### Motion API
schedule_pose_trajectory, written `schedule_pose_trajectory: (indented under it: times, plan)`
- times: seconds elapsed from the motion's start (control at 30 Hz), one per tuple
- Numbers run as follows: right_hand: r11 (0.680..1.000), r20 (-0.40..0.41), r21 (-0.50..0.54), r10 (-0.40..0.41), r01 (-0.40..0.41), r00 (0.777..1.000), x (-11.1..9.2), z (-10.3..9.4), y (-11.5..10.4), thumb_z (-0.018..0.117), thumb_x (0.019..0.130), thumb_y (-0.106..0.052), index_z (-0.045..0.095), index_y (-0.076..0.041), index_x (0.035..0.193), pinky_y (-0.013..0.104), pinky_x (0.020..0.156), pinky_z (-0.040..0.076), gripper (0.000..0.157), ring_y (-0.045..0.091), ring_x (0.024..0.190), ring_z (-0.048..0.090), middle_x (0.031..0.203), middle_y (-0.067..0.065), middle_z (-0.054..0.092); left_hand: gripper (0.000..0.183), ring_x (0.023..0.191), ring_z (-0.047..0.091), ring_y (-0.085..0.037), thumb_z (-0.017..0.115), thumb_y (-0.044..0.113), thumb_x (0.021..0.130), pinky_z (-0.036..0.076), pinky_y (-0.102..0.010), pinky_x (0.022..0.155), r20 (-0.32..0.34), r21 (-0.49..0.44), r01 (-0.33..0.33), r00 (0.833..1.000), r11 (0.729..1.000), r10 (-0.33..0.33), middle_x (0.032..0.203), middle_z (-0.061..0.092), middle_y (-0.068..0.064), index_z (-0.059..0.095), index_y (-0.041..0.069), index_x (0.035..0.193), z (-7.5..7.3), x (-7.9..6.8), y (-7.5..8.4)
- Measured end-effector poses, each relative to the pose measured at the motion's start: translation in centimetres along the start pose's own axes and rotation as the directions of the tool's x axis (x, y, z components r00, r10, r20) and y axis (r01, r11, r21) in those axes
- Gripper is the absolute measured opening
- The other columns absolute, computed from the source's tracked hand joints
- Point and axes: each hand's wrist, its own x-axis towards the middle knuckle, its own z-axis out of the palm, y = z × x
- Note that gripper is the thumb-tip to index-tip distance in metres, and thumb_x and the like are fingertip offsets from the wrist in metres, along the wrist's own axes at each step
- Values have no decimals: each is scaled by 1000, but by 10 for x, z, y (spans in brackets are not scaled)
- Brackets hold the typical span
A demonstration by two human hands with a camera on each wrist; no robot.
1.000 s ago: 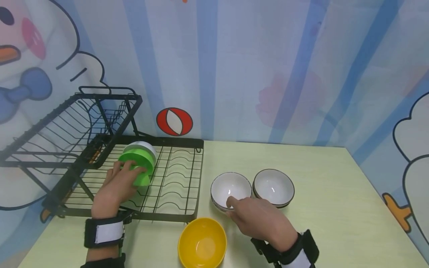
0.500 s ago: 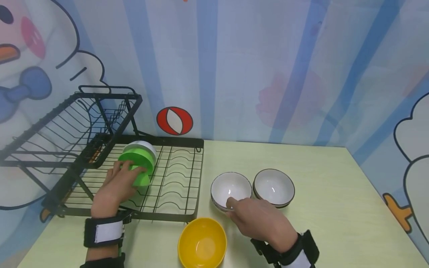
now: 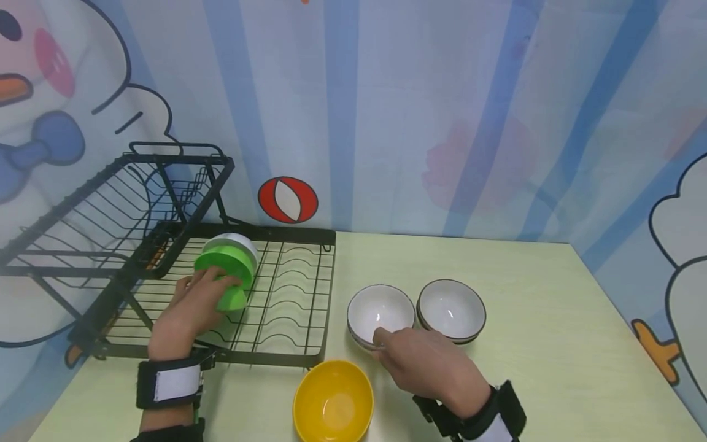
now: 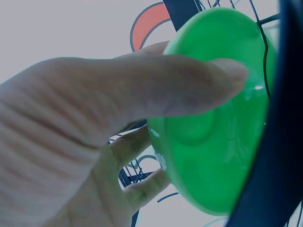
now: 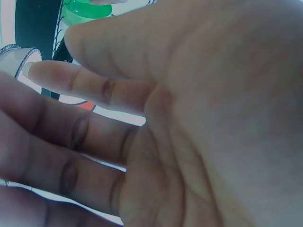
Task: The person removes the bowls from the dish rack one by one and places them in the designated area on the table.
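My left hand (image 3: 190,307) grips a green bowl (image 3: 229,261) standing on its side in the black dish rack (image 3: 287,294). In the left wrist view, the thumb lies across one face of the bowl with the fingers around its other side. A white bowl (image 3: 247,242) leans right behind the green one, mostly covered. My right hand (image 3: 433,365) rests with loosely bent fingers at the near rim of a white, dark-edged bowl (image 3: 378,310). Its palm holds nothing in the right wrist view, and the index fingertip overlaps that bowl's rim.
Beside the first white bowl stands a second (image 3: 452,310), both upright on the pale table (image 3: 552,344). A yellow bowl (image 3: 334,402) sits at the rack's front right corner. The rack's raised upper tier (image 3: 83,227) is at the left, and a printed curtain (image 3: 386,123) hangs behind.
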Motion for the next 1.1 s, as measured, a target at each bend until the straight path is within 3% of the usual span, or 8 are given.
schedule_pose_trajectory:
  times: [0.4, 0.87, 1.1]
  plan:
    - [1000, -3, -5, -22, 22, 1000, 0, 2, -1, 53, 94, -24, 58, -17, 93, 25, 44, 37, 9, 11, 49, 43, 59, -6, 49, 63, 118, 33, -51, 75, -10, 62, 26, -71, 96, -30, 22, -10, 999, 1000, 11, 120, 48, -24, 61, 10, 120, 0, -2, -1]
    - [999, -6, -15, -29, 29, 1000, 0, 2, -1, 53, 94, -25, 58, -17, 93, 26, 45, 38, 10, 11, 50, 44, 60, -6, 49, 61, 112, 35, -48, 76, -8, 63, 34, -69, 92, -127, 93, -29, 991, 995, 41, 117, 46, -31, 59, 12, 118, -1, 1, -5]
    - [1000, -8, -11, -11, 11, 1000, 0, 2, 2, 54, 94, -27, 58, -17, 93, 27, 45, 39, 10, 11, 51, 44, 60, -6, 49, 65, 104, 35, -42, 72, -14, 60, 39, -63, 88, -191, 94, -30, 980, 995, 47, 111, 44, -27, 58, 11, 118, 0, -1, -6]
